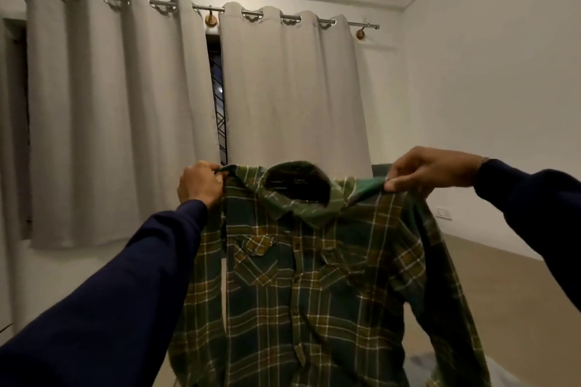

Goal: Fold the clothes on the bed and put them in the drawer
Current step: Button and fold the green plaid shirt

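A green and yellow plaid shirt (314,286) hangs upright in front of me, held up in the air by its shoulders, its buttoned front and two chest pockets facing me. My left hand (199,184) grips the shirt's left shoulder beside the collar. My right hand (430,171) pinches the right shoulder seam. The sleeves hang down at both sides. The bed and the drawer are out of view.
Grey curtains (132,116) on a metal rod (207,8) cover a window straight ahead, with a dark gap in the middle. A white wall (490,88) stands at the right above a beige floor (503,292). A wall socket (444,214) sits low on the right.
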The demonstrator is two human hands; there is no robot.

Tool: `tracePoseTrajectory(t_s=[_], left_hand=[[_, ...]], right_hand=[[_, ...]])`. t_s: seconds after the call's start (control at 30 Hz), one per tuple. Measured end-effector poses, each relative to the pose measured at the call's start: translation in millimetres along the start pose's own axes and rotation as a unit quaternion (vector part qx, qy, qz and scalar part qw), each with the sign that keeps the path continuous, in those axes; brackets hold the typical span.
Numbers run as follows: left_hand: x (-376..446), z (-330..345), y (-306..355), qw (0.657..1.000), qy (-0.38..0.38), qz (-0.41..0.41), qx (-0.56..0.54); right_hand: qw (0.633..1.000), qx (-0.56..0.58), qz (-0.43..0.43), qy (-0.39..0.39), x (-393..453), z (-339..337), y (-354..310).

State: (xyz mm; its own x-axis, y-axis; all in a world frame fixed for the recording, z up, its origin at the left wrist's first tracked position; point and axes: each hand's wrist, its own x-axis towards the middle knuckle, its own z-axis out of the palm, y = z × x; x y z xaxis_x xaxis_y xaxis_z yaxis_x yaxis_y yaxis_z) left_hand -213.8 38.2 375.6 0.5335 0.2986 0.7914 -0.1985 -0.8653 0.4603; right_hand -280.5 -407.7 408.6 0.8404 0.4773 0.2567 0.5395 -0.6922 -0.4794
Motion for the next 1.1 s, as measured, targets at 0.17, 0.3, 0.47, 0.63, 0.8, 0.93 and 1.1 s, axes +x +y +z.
tracePoseTrajectory(t_s=[0.17,0.3,0.47,0.63,0.8,0.93,1.1], left_hand=[[-10,20,21,0.954,-0.034,-0.002,-0.297],[-35,26,61,0.864,-0.182,0.013,-0.469],[-77,36,100,0.726,-0.373,-0.013,-0.578],[-117,62,79,0.663,-0.428,-0.137,-0.599],[-130,71,49,0.735,-0.450,-0.096,-0.499],[-157,67,-22,0.732,-0.433,-0.195,-0.489],[-284,87,-109,0.686,-0.628,-0.207,-0.302]], right_hand=[[0.944,0.108,-0.106,-0.293,-8,49,-66],[0.971,-0.111,-0.210,0.011,39,65,-101],[0.966,-0.145,-0.211,0.036,72,80,-106],[0.970,-0.177,-0.161,-0.029,71,102,-93],[0.954,-0.258,-0.107,-0.107,76,126,-71],[0.954,-0.273,-0.094,-0.083,76,128,-47],[0.958,-0.269,-0.074,-0.065,76,136,-25]])
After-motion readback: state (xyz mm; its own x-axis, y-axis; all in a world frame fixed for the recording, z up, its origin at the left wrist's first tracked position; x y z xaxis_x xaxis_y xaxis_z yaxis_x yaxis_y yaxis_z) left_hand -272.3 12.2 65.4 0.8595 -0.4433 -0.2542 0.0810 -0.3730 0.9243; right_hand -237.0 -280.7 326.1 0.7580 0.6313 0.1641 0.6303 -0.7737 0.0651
